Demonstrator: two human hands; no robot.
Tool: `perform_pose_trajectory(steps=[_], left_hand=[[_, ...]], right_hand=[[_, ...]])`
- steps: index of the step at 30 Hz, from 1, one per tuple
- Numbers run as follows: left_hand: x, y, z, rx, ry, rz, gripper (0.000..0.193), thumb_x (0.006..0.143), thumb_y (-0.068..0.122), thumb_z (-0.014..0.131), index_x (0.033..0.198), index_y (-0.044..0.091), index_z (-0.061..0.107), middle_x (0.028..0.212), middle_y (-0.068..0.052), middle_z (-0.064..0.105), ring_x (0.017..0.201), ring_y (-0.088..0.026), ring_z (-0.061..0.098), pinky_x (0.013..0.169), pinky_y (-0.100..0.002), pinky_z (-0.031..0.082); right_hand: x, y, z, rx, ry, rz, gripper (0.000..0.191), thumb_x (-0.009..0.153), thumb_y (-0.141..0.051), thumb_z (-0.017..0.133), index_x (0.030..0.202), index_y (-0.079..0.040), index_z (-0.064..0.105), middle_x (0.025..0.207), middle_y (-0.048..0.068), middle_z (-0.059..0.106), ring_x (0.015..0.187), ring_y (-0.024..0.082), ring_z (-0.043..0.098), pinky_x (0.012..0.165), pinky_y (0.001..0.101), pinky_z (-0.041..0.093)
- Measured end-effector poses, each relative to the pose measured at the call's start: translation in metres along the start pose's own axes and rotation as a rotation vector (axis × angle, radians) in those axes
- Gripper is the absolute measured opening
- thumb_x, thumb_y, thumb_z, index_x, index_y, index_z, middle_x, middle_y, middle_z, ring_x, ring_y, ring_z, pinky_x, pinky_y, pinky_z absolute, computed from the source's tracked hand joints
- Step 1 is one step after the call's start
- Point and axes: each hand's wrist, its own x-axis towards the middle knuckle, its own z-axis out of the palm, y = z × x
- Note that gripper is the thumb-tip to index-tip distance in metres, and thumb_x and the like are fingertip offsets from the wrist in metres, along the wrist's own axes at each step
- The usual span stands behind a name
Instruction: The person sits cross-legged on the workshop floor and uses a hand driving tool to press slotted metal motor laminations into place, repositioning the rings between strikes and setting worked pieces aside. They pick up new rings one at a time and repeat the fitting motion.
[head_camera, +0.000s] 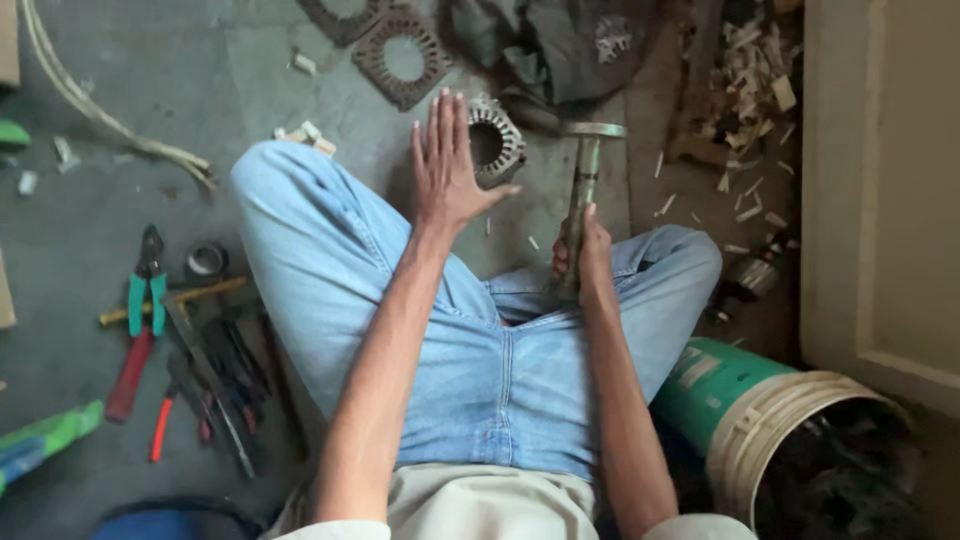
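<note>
I sit on a grey floor in blue jeans (470, 350), knees spread. My left hand (447, 165) is raised with flat, spread fingers, hovering just over a round metal motor stator (497, 140) that lies on the floor between my knees. My right hand (585, 258) grips the handle of a hammer (583, 170); its metal head points away from me, just right of the stator.
Pliers (147, 290) and red-handled tools (180, 400) lie at my left. Flat ring-shaped laminations (402, 58) and dark cloth (560, 45) are ahead. Wood chips (745, 80) are scattered at the right. A green bucket (760, 420) lies tipped by a pale door (880, 190).
</note>
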Motion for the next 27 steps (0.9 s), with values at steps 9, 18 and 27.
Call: perform_pose_trajectory(steps=[9, 18, 27], left_hand=[[0.006, 0.003, -0.003, 0.202, -0.2, -0.003, 0.129, 0.053, 0.037, 0.098, 0.155, 0.002, 0.028, 0.151, -0.019, 0.041, 0.146, -0.035, 0.036, 0.123, -0.053, 0.024], [0.047, -0.016, -0.019, 0.501, -0.505, 0.396, 0.134, 0.053, 0.036, 0.096, 0.16, 0.009, 0.021, 0.157, -0.016, 0.036, 0.151, -0.034, 0.029, 0.128, -0.052, 0.017], [0.079, -0.022, -0.027, 0.903, -0.425, 0.711, 0.155, 0.049, 0.034, 0.096, 0.17, 0.022, -0.001, 0.173, -0.015, 0.007, 0.157, -0.031, 0.009, 0.123, -0.052, 0.013]], right_hand=[[0.016, 0.009, -0.01, 0.113, 0.016, 0.083, 0.068, 0.094, -0.077, 0.039, 0.091, -0.011, 0.054, 0.059, 0.001, 0.048, 0.045, 0.015, 0.046, 0.043, 0.0337, 0.043], [0.023, 0.018, -0.001, 0.024, -0.022, -0.012, 0.064, 0.097, -0.072, 0.042, 0.085, -0.01, 0.052, 0.059, 0.004, 0.051, 0.044, 0.016, 0.048, 0.041, 0.032, 0.04], [0.021, 0.011, -0.004, 0.092, 0.01, 0.024, 0.065, 0.096, -0.072, 0.041, 0.087, -0.009, 0.054, 0.06, 0.004, 0.051, 0.045, 0.016, 0.048, 0.041, 0.0318, 0.04]])
